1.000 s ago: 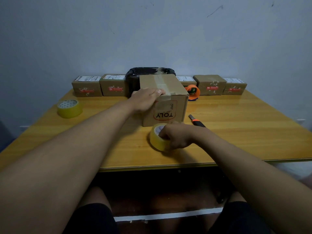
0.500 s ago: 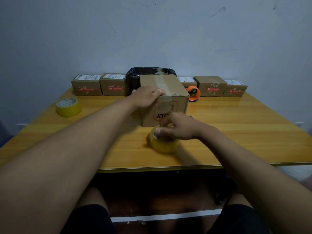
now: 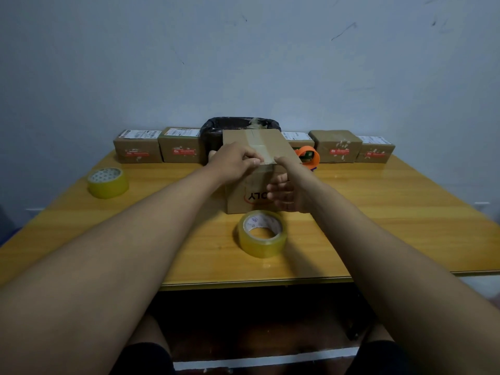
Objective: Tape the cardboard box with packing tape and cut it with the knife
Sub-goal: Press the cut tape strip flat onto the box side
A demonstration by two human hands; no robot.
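Fingers [image 3: 250, 161] of the left hand [image 3: 232, 162] are pressing flat on the tape strip at the cardboard box [image 3: 259, 171], frame centre, gripping nothing; the right hand [image 3: 284, 193] is hovering open before its front face. Smoothing firmly over the edge should be helping adhesion, with the tape roll [image 3: 262, 234] lying on the surface [image 3: 378, 217] below.

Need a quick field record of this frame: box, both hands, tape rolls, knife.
box: upright mid-table, tape strip along the top
left hand: on the box's top front edge, pressing the tape
right hand: at the box's front face, thumb at the top edge
near roll: flat on the table in front of the box, untouched
far roll: left side of the table
knife: not visible
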